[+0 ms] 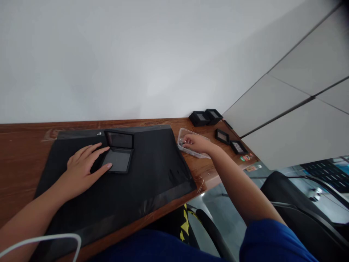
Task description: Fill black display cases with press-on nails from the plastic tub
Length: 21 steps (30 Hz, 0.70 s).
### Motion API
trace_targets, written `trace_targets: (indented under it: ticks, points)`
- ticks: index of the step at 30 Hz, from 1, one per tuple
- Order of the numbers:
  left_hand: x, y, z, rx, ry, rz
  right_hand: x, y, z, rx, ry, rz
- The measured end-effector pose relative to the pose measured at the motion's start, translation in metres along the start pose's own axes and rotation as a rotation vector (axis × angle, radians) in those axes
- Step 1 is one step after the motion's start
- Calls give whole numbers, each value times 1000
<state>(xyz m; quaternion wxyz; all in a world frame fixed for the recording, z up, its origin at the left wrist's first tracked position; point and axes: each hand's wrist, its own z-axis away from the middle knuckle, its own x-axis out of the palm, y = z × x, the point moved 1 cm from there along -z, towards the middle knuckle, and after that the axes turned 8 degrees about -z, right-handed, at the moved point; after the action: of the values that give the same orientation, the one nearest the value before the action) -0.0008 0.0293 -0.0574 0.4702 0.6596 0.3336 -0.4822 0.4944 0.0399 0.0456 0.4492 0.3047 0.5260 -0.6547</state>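
Note:
A small black hinged case lies on the black mat with its lid raised toward the wall; a flat grey surface shows inside. My left hand rests at the case's left side, fingers spread, thumb and fingertips touching or close to its edge. Off the mat to the right, my right hand reaches into a clear plastic box. Its fingers are drawn together around something small, among clear or shiny small pieces. What the fingertips hold is too small to name.
Stacked black cases stand by the wall at the right. Nearer lie a black case, another with pale contents, and round coloured stickers. A white cable crosses the lower left. A black chair stands right of the table.

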Motion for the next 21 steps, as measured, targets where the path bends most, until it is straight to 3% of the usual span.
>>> trace_targets:
  ticks: [21]
  points:
    - [1, 1, -1, -9, 12, 2, -22, 0, 13, -98, 277, -160]
